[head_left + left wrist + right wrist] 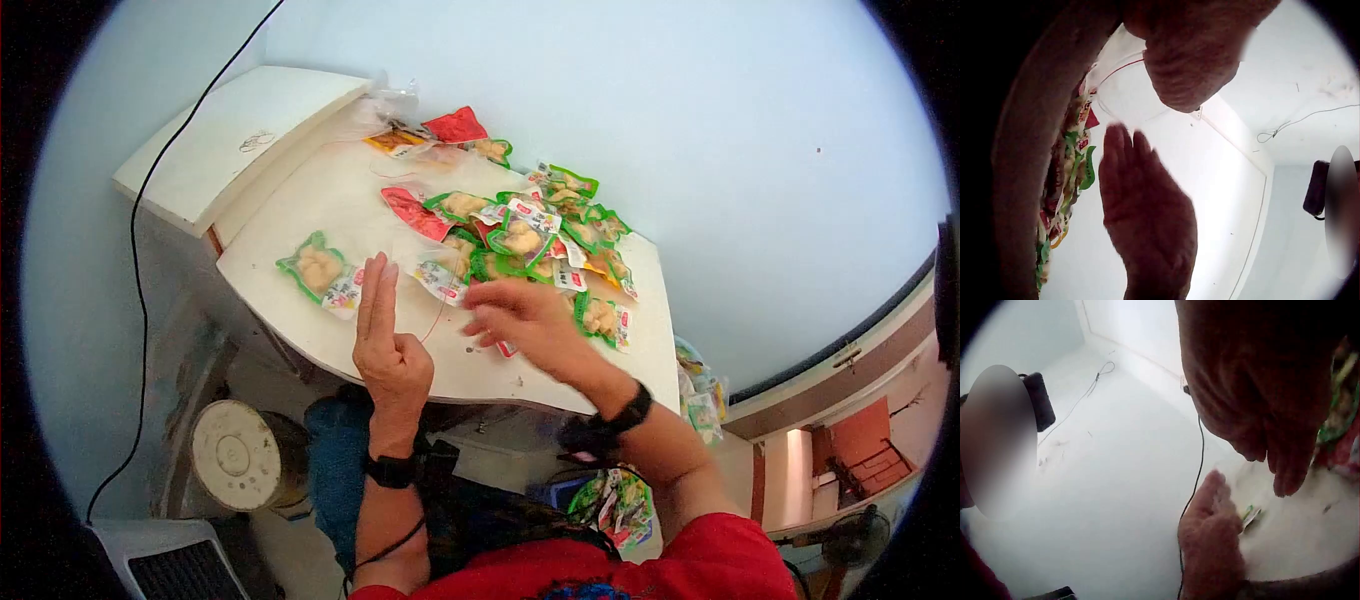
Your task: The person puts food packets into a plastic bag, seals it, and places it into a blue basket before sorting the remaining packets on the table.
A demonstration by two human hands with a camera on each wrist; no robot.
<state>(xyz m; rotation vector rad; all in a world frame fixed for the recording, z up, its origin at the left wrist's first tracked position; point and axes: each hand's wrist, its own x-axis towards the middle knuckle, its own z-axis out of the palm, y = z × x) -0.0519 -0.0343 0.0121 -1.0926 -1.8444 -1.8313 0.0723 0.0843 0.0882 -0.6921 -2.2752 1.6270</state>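
My left hand (392, 345) is raised over the table's front edge, fingers straight and close together, palm turned toward the right hand. To its right, my right hand (530, 325), slightly blurred, hovers with loosely bent fingers and no object visible in it. The left wrist view shows the right hand (1147, 212) with fingers extended, below the near left hand (1194, 56). A thin red string (441, 318) hangs between the hands; whether either touches it, I cannot tell. One green-edged food packet (318, 268) lies left of the hands, and a heap of similar packets (522, 238) lies beyond the right hand.
The white table (300, 335) stands against a pale wall, with clear plastic film (400, 165) and red packets (457, 126) at its back. A raised white panel (245, 140) is at left. Below are a round stool (235, 455) and a container of packets (615, 508).
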